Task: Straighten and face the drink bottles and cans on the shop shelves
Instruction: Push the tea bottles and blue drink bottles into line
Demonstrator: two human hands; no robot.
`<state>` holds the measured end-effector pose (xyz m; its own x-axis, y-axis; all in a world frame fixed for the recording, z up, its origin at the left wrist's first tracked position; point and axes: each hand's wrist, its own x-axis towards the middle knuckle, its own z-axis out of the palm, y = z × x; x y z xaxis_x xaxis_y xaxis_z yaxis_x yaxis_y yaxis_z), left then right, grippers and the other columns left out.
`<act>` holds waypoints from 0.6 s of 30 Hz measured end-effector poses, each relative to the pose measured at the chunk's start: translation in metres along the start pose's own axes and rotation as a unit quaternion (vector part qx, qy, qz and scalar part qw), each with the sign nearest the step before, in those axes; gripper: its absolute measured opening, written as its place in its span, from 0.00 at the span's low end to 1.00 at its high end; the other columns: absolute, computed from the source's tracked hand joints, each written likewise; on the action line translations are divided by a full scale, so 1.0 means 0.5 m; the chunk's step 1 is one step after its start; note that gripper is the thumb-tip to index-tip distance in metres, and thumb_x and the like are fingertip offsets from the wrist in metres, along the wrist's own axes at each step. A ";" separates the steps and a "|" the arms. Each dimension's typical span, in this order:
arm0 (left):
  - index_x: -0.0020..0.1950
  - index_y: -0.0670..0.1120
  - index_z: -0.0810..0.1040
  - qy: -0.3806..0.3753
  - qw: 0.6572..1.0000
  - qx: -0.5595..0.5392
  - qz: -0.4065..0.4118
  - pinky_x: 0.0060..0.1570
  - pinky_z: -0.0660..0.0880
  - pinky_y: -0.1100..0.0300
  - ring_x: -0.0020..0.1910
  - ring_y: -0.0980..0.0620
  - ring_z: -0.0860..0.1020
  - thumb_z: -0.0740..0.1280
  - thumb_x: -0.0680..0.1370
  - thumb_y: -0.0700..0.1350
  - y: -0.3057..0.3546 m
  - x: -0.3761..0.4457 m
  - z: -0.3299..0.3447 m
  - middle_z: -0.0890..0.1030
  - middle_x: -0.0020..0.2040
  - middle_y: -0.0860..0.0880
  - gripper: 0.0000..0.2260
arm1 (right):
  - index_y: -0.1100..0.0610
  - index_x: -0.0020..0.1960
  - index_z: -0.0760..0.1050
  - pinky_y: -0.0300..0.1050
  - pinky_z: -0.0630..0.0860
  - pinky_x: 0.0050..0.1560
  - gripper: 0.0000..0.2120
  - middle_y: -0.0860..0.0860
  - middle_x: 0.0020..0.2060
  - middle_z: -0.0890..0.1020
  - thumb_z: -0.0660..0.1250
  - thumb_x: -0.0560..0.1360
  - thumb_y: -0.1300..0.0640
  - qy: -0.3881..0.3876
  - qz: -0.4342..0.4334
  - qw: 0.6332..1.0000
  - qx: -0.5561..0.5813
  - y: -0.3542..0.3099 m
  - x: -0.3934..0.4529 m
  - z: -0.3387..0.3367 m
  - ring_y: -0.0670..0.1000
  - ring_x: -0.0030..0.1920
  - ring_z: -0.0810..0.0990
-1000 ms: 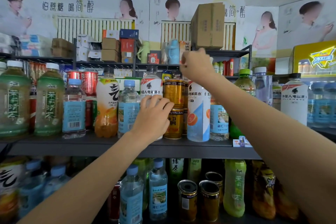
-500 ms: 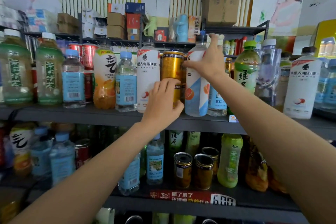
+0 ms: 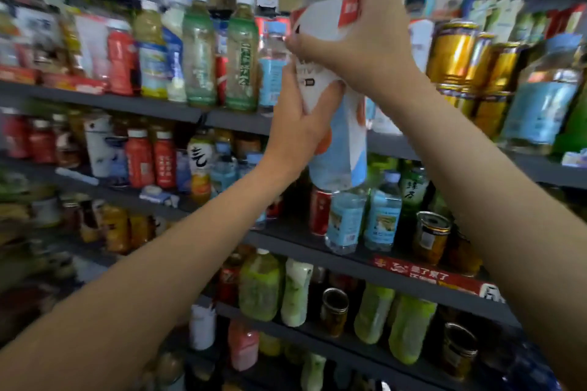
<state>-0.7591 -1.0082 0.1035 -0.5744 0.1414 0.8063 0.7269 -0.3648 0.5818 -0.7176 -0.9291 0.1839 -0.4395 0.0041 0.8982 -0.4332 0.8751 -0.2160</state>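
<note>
A tall white and light-blue drink bottle (image 3: 341,149) with a dark cap is held in the air in front of the shelves, clear of the top shelf board. My right hand (image 3: 359,41) grips its upper part just below the cap. My left hand (image 3: 298,127) grips its middle from the left side. The bottle tilts slightly, with its base over the second shelf's bottles. Stacked gold cans (image 3: 460,57) stand on the top shelf (image 3: 127,101) to the right of the bottle.
Green tea bottles (image 3: 198,57) and a blue-labelled water bottle (image 3: 540,98) line the top shelf. The second shelf (image 3: 349,260) carries red bottles, water bottles and dark cans. Lower shelves hold green and white bottles. The view is motion-blurred.
Both hands have taken the white and blue bottle and lifted it off the top shelf toward me. My left hand left the gold can. The camera swung left and down.
</note>
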 end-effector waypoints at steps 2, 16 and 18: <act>0.69 0.46 0.63 0.005 0.996 0.068 -0.050 0.57 0.75 0.57 0.59 0.52 0.76 0.68 0.69 0.58 0.002 -0.029 -0.135 0.76 0.60 0.47 0.33 | 0.57 0.71 0.60 0.34 0.64 0.59 0.41 0.52 0.66 0.69 0.73 0.66 0.41 -0.070 0.022 0.996 0.049 -0.060 -0.019 0.099 0.46 0.62 0.67; 0.69 0.49 0.64 0.026 0.858 0.387 -0.337 0.57 0.74 0.51 0.60 0.50 0.73 0.77 0.67 0.47 -0.120 -0.246 -0.912 0.75 0.62 0.50 0.35 | 0.51 0.74 0.56 0.44 0.72 0.59 0.40 0.49 0.69 0.69 0.73 0.69 0.46 -0.486 0.112 0.838 0.219 -0.361 -0.178 0.783 0.52 0.65 0.71; 0.68 0.48 0.63 0.021 0.844 0.394 -0.364 0.55 0.75 0.48 0.59 0.48 0.74 0.77 0.67 0.46 -0.166 -0.252 -0.963 0.76 0.61 0.48 0.35 | 0.51 0.74 0.54 0.41 0.73 0.52 0.42 0.49 0.69 0.68 0.74 0.68 0.47 -0.502 0.140 0.827 0.210 -0.357 -0.207 0.850 0.52 0.62 0.73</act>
<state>-0.9284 -1.4391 -0.0976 -0.9775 0.0251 0.2095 0.1904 0.5321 0.8250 -0.9289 -1.2915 -0.0333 -0.9102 -0.4090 0.0658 -0.3455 0.6620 -0.6651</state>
